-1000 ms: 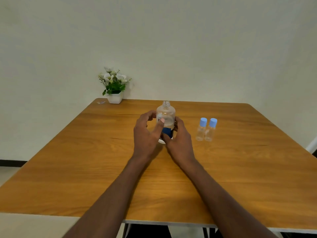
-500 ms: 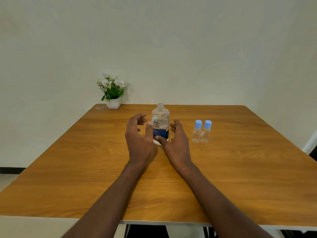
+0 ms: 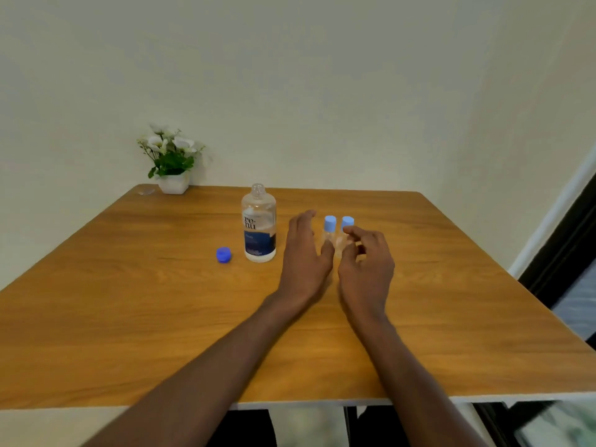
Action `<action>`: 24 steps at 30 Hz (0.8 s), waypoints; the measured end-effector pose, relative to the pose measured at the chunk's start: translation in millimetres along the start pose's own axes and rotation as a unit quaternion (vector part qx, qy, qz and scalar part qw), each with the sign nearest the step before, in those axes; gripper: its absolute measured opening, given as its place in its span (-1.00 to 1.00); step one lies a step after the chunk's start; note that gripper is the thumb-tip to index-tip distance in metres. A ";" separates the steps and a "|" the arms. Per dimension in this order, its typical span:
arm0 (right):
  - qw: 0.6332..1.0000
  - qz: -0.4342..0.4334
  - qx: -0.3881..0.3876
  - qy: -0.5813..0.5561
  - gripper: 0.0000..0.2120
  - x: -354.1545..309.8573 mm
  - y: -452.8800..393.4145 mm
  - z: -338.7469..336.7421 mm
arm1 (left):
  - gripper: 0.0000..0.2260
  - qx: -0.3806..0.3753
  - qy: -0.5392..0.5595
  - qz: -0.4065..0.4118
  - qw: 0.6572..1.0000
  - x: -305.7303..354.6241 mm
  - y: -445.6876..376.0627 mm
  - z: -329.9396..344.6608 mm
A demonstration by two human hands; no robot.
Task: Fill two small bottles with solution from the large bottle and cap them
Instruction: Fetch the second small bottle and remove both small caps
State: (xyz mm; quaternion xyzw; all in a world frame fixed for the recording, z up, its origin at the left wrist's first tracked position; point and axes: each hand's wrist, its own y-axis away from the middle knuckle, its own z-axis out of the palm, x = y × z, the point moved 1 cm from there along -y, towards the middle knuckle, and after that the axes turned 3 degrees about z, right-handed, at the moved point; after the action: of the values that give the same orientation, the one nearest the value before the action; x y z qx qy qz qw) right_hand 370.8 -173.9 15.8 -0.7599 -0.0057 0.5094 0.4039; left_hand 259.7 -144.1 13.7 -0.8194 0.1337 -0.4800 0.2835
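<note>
Nearest to you, both forearms are reaching out over the wooden table (image 3: 129,333) toward its middle. Your left hand (image 3: 304,253) is hanging with straight, relaxed fingers and holding nothing, its thumb just beside the left small bottle (image 3: 329,233). Your right hand (image 3: 366,262) is hovering with loosely curled fingers, also gripping nothing, its fingertips right in front of the right small bottle (image 3: 345,233); you cannot tell whether they are touching it. Both small bottles are standing upright side by side, each wearing a light blue cap. Left of your hands, the large bottle (image 3: 259,225) is standing open and upright, partly filled, with its dark blue cap (image 3: 223,255) lying just beside it. Farther back, a potted plant (image 3: 171,162) is sitting at the table's far left corner.
</note>
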 end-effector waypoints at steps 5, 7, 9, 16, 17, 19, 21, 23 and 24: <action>1.000 0.015 -0.017 0.000 -0.73 4.3 -0.3 4.8 | -0.51 -0.043 -0.012 -0.033 0.998 -7.0 -12.7 12.5; 1.000 0.012 -0.015 0.003 -0.77 6.5 -0.3 4.1 | -0.53 -0.069 -0.017 -0.039 0.997 -7.0 -14.7 16.1; 1.000 0.006 -0.018 0.012 -0.76 6.4 -0.4 4.3 | -0.56 -0.084 -0.047 -0.054 0.994 -7.4 -14.7 17.8; 0.999 0.011 -0.039 -0.022 -0.77 2.9 0.3 2.3 | -0.80 0.011 -0.003 -0.050 0.999 -1.2 -3.8 0.4; 0.998 0.030 -0.049 -0.025 -0.79 2.8 1.1 2.8 | -0.81 0.010 0.033 -0.059 0.998 0.2 0.4 -6.1; 0.994 0.068 -0.077 -0.037 -0.87 6.7 2.1 5.3 | -0.73 -0.015 0.109 -0.088 0.990 2.5 9.6 -19.8; 0.988 0.096 -0.112 -0.035 -0.79 10.7 2.6 6.7 | -0.63 -0.027 0.200 -0.125 0.971 3.2 16.0 -31.7; 0.982 0.117 -0.144 -0.021 -0.69 12.5 3.0 7.4 | -0.58 -0.016 0.272 -0.151 0.950 3.4 18.5 -39.5; 0.981 0.117 -0.151 -0.013 -0.69 12.7 2.8 7.2 | -0.58 -0.011 0.293 -0.159 0.943 3.9 19.1 -42.1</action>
State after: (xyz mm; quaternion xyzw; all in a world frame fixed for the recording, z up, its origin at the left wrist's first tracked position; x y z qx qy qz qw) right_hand 370.1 -166.1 3.2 -0.8010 0.0011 0.5561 0.2217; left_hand 226.4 -175.5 21.1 -0.6562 0.0838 -0.7362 0.1428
